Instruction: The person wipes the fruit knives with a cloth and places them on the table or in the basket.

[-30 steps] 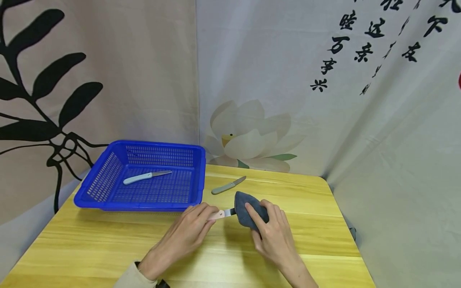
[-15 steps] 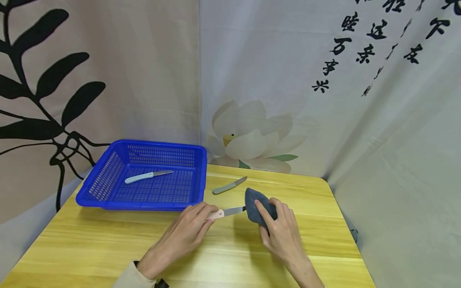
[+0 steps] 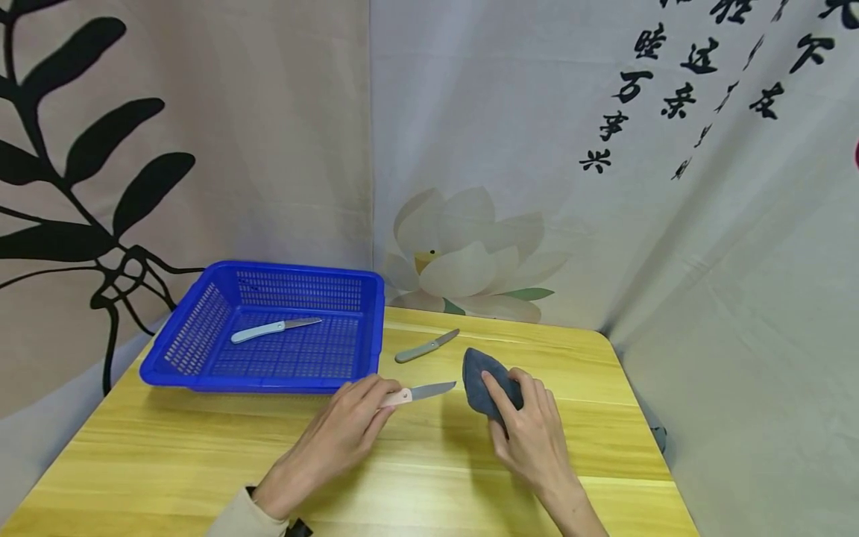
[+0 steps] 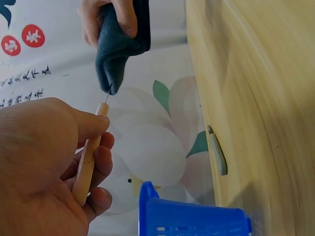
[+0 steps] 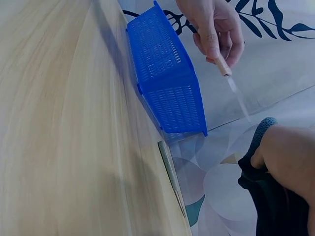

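My left hand [image 3: 342, 425] grips the pale pink handle of a small knife [image 3: 429, 390], its blade pointing right toward the cloth. In the left wrist view the fingers curl round the handle [image 4: 86, 167]. My right hand [image 3: 533, 429] pinches a folded dark grey-blue cloth [image 3: 485, 380], held just beyond the knife tip in the head view. The whole blade shows bare there. In the right wrist view the cloth [image 5: 258, 135] covers part of the fingers. Both hands are above the table.
A blue plastic basket [image 3: 262, 389] stands at the back left, with a light-blue-handled knife [image 3: 268, 330] lying in it. Right of the basket, a green-handled knife [image 3: 427, 346] lies on the wooden table [image 3: 376, 485]. A printed curtain [image 3: 503, 149] hangs behind.
The cloth in my right hand has slid rightward along the blade and off its tip, uncovering the blade. My left hand stays nearly in place, holding the knife.
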A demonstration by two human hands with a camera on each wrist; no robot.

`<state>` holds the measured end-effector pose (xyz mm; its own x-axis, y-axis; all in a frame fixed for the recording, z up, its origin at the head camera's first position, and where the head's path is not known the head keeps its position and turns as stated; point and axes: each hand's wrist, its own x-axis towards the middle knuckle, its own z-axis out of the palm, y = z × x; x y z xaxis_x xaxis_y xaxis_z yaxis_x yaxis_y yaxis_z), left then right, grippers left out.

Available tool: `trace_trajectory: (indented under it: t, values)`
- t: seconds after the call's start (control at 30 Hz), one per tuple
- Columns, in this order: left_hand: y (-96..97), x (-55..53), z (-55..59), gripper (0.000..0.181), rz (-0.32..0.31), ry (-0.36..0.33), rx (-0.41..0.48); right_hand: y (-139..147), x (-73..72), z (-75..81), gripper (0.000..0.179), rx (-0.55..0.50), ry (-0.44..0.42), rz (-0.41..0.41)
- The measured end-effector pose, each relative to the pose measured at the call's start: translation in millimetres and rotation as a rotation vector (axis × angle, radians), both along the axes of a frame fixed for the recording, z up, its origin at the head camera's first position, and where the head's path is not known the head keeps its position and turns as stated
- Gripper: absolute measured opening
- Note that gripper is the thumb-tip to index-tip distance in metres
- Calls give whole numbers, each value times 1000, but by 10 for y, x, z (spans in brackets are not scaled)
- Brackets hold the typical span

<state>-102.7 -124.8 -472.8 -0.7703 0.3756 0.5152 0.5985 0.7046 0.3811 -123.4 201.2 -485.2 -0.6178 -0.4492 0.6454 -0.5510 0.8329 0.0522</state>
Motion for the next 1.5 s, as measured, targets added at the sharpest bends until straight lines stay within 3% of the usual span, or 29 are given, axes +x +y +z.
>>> trace_trajectory:
  t: [0.57, 0.87, 1.27, 1.5]
  values:
    - [18, -32, -72, 22, 0, -3, -26, -162, 49, -22, 76, -17, -11, 78]
    - [21, -45, -130, 21, -12, 17, -27, -174, 56, -123, 77, 12, -70, 44]
    - [69, -76, -188, 23, -20, -65, -19, -103, 17, -246, 74, 7, -134, 1]
    - [90, -111, -175, 22, -35, -50, 1, -36, -66, -248, 71, 27, -123, -5]
